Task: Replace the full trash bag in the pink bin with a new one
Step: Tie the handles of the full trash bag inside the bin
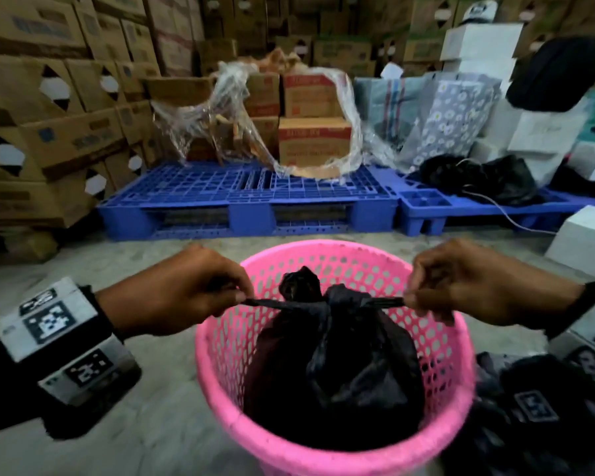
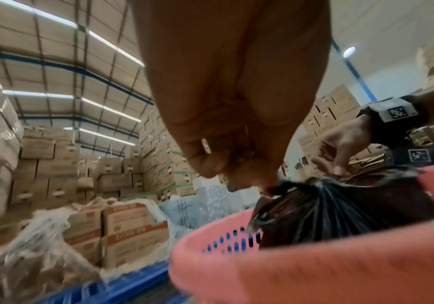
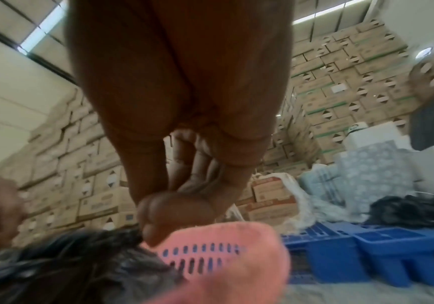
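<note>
From the head view, the black trash bag (image 1: pixel 337 355) sits down inside the pink bin (image 1: pixel 454 383), which stands on the concrete floor (image 1: pixel 145 417) in front of a blue pallet (image 1: pixel 248 197) stacked with cardboard boxes (image 1: pixel 315 142). The left hand (image 1: pixel 182 290) and the right hand (image 1: pixel 478 283) each pinch one twisted tail of the bag's mouth and draw it outward, level with the rim, with a knot (image 1: pixel 337 298) bunched between them. I'd judge this to be the cinching of the tie before the bag is lifted out. To do it well, the pull ought to stay even on both sides and stop once the knot bites, since thin film like this may tear if yanked. In the left wrist view, the left fingers (image 2: pixel 210 162) are curled tight with the thumb against them, nipping the black plastic right at its gathered end just above the near rim; the right hand shows beyond, pinching the far side. In the right wrist view, which is rather blurred, the right fingers (image 3: pixel 168 216) are likewise closed on a strand of the bag just over the bin's perforated wall. More dark bags (image 1: pixel 516 417) lie on the floor beside the bin to the right; whether one of them is the new liner I cannot tell.
</note>
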Demonstrator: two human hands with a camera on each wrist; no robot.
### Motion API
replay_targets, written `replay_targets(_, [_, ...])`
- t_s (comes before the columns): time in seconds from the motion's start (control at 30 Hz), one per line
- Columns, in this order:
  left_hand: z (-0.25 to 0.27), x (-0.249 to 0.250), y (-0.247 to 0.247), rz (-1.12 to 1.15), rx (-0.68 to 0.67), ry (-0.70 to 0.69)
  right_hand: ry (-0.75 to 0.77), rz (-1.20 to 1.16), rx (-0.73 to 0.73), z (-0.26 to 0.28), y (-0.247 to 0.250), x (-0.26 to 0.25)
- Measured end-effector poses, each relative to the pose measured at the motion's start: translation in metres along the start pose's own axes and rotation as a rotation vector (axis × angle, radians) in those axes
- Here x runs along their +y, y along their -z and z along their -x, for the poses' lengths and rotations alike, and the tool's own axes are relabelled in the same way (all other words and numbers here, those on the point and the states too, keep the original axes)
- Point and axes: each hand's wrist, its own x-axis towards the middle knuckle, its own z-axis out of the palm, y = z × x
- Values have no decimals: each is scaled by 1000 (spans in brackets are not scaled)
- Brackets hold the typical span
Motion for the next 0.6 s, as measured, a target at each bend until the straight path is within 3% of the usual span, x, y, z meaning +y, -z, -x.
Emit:
replay_targets(0.07, [9, -11, -4, -211, -109, -13, -99, 64, -59, 8, 6, 22])
replay_targets(0.2, [22, -31, -6, -352, -134, 40, -183, 196, -100, 17, 14, 37])
replay_targets(0.43, [10, -39, 5, -349, -114, 179, 13, 265, 22, 12, 14, 28])
replay_targets(0.5, [-1, -31, 9, -165, -45, 271, 120, 134, 46, 9, 14, 6])
replay_targets(0.6, [-20, -2, 4, 491, 98, 333, 303, -48, 14, 7, 4, -34])
